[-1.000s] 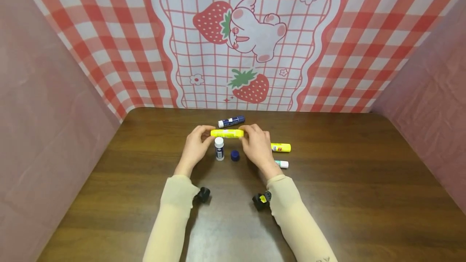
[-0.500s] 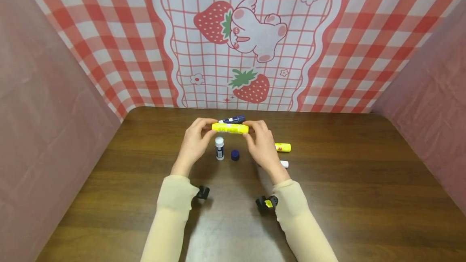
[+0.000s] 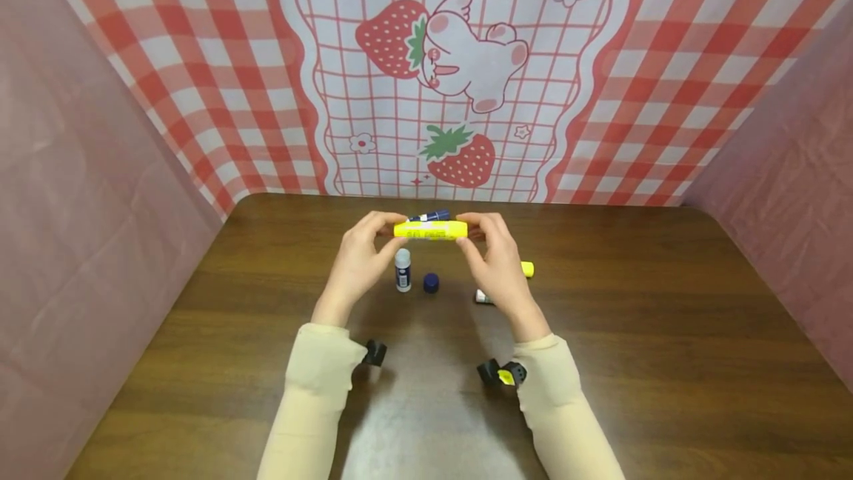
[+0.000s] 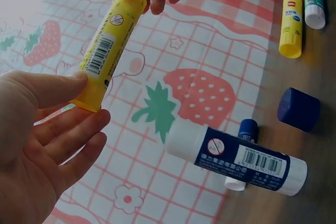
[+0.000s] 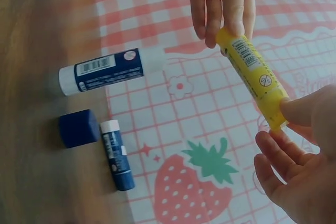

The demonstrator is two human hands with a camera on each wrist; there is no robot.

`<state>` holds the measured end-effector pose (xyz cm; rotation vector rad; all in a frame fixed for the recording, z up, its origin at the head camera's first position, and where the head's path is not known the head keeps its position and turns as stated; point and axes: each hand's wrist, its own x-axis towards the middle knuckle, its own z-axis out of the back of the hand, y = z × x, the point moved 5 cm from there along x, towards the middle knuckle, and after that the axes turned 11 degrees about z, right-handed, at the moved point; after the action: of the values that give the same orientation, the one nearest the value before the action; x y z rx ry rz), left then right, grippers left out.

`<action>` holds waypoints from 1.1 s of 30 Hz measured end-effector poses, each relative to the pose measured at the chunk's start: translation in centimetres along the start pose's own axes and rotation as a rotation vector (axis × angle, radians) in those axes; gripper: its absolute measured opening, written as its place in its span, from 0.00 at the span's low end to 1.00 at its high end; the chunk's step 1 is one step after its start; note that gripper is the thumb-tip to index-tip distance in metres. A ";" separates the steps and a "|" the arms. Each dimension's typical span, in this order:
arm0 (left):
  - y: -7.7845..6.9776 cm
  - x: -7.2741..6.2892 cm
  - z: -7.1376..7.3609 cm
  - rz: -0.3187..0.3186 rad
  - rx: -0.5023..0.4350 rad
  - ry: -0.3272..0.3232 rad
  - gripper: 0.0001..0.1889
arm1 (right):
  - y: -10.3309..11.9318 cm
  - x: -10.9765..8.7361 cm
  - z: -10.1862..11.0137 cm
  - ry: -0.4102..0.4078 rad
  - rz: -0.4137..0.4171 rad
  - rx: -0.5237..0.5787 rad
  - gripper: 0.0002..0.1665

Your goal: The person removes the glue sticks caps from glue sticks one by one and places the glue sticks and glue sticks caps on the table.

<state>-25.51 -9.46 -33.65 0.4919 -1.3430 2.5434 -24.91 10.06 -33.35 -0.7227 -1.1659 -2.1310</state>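
yellow glue stick [image 3: 430, 230] is aloft — pinched (both ends).

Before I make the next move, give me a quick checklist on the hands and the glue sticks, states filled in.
1. Left hand pinching one end of the held yellow glue stick: ok.
2. Right hand pinching its other end: ok.
3. Held stick's cap fully seated: cannot tell.
4. Uncapped blue-and-white glue stick standing upright: ok.
5. Blue cap on a glue stick: not ok, it sits alone on the table.
6. Second yellow glue stick fully visible from the head: not ok, right hand partly hides it.
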 end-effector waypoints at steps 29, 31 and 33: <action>-4.2 -1.6 0.2 -0.189 0.307 -0.078 0.19 | 1.9 0.1 1.9 0.054 0.024 0.051 0.18; -4.3 -1.6 0.1 -0.207 0.344 -0.092 0.20 | 2.1 0.1 2.0 0.056 0.035 0.052 0.18; -4.5 -1.7 0.1 -0.222 0.368 -0.105 0.21 | 2.2 0.1 2.0 0.057 0.046 0.058 0.18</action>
<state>-22.37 -7.15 -30.90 0.8026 -0.7917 2.6073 -23.03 10.83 -31.17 -0.6519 -1.1653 -2.0576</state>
